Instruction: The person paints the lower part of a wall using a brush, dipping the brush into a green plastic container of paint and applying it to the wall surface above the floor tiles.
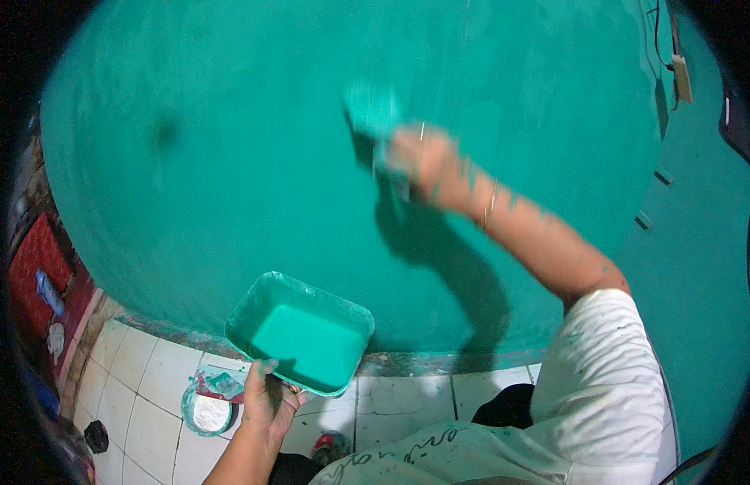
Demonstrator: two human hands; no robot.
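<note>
My right hand [425, 162], blurred by motion, grips a paintbrush [373, 109] against the turquoise wall [229, 145], its green-smeared bristles at the upper middle and its shadow below. Paint flecks the forearm. My left hand [266, 396] holds the near edge of a rectangular plastic tray [350, 325] containing turquoise paint, low in front of the wall, thumb at the rim and fingers partly hidden underneath.
White floor tiles [403, 408] run along the wall's foot, with a round tub of white stuff [211, 416] and a paint-smeared tool on it. Red and blue items [39, 267] stand at far left. A pale electrical fitting with cords [680, 77] hangs upper right.
</note>
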